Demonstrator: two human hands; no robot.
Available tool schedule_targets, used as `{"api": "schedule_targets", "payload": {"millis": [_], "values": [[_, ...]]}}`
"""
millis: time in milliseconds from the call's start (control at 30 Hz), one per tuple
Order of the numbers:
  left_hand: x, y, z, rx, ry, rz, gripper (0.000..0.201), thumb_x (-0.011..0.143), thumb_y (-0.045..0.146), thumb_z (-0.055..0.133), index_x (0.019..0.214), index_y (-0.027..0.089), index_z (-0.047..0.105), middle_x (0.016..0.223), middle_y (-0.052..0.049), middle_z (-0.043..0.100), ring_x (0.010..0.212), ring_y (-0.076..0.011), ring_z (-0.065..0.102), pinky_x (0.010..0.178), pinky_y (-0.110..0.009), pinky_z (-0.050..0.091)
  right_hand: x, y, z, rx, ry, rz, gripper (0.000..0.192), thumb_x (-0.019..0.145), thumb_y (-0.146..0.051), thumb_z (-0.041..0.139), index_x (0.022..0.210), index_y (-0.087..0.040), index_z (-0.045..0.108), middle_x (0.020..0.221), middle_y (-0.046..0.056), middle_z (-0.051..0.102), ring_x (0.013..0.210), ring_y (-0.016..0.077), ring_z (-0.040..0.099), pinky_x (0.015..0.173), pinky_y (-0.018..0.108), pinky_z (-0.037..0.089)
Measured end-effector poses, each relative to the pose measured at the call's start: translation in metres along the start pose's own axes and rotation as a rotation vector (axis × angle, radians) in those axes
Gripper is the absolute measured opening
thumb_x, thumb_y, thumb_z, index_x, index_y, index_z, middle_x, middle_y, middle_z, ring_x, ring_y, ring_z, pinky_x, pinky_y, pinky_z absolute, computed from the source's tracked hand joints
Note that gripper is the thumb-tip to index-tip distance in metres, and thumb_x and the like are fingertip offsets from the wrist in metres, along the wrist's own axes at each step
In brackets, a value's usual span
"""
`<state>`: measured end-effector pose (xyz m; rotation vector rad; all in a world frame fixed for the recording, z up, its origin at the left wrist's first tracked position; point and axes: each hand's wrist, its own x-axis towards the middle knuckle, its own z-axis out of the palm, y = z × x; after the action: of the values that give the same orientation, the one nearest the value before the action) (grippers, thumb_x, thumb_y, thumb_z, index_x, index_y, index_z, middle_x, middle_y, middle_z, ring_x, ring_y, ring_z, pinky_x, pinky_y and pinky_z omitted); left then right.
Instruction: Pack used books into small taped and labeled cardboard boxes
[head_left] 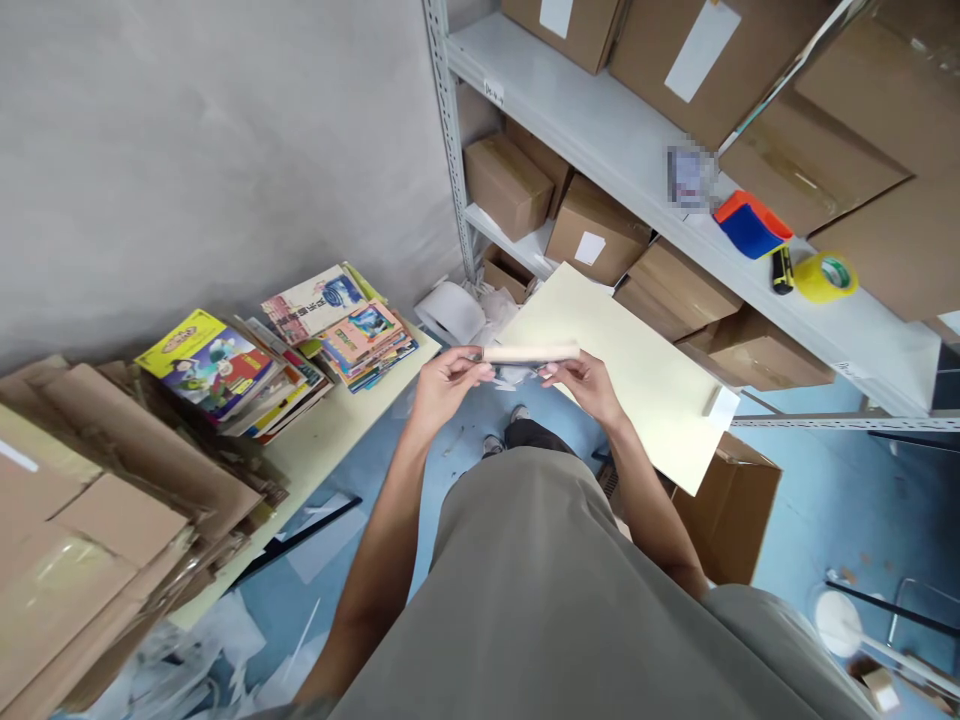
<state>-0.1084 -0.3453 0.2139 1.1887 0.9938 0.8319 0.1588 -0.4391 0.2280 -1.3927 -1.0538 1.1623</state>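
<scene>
My left hand point(444, 385) and my right hand point(583, 383) hold a thin, pale, rod-like object point(531, 352) between them, each gripping one end with the fingertips. It lies level at chest height, above my shoes and the blue floor. Whether it is a rolled sheet or the edge of a flat item I cannot tell. Just behind it a pale yellow board point(637, 370) rests on a cardboard box point(731, 510) to my right.
Stacks of colourful books point(281, 355) and flattened cardboard point(97, 500) lie on a table at the left. A metal shelf point(645, 170) at the right holds cardboard boxes, yellow tape point(825, 276) and a red-blue tape dispenser point(751, 224). Paper scraps litter the floor.
</scene>
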Motion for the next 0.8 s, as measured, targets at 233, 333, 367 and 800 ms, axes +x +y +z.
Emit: {"api": "schedule_targets", "payload": {"millis": [233,333,367,800], "values": [[0.002,-0.006,0.008,0.024,0.108,-0.064,0.076,0.075,0.089,0.093,0.102,0.019,0.082,0.062,-0.003,0.075,0.054,-0.0219,0.071,0.057,-0.033,0.057,0.001,0.0,0.012,-0.052,0.014,0.088,0.07,0.087,-0.095,0.081,0.088,-0.026,0.066,0.066,0.0,0.076,0.049,0.0178,0.07,0.052,0.03,0.053],[0.001,-0.01,0.009,0.003,0.138,-0.04,0.074,0.075,0.087,0.095,0.103,0.019,0.082,0.062,-0.001,0.074,0.054,-0.0201,0.07,0.059,-0.032,0.057,0.001,0.002,0.012,-0.03,-0.012,0.096,0.069,0.088,-0.093,0.081,0.091,-0.027,0.064,0.069,0.001,0.079,0.052,0.0193,0.073,0.056,0.031,0.055],[0.0,-0.01,0.009,-0.004,0.142,-0.03,0.075,0.075,0.087,0.094,0.104,0.019,0.082,0.064,-0.001,0.074,0.055,-0.02,0.07,0.061,-0.032,0.058,0.0,0.002,0.011,-0.016,-0.028,0.097,0.068,0.089,-0.092,0.081,0.093,-0.026,0.065,0.073,0.002,0.08,0.055,0.0201,0.074,0.059,0.032,0.058],[-0.02,0.029,0.052,0.476,0.028,0.534,0.021,0.108,0.038,0.073,0.12,0.027,0.085,0.131,-0.011,0.068,0.122,-0.0298,0.069,0.115,-0.046,0.057,0.025,0.032,0.031,0.134,0.067,0.167,0.073,0.089,-0.097,0.073,0.111,-0.029,0.063,0.098,0.002,0.076,0.099,0.0243,0.077,0.093,0.04,0.067]]}}
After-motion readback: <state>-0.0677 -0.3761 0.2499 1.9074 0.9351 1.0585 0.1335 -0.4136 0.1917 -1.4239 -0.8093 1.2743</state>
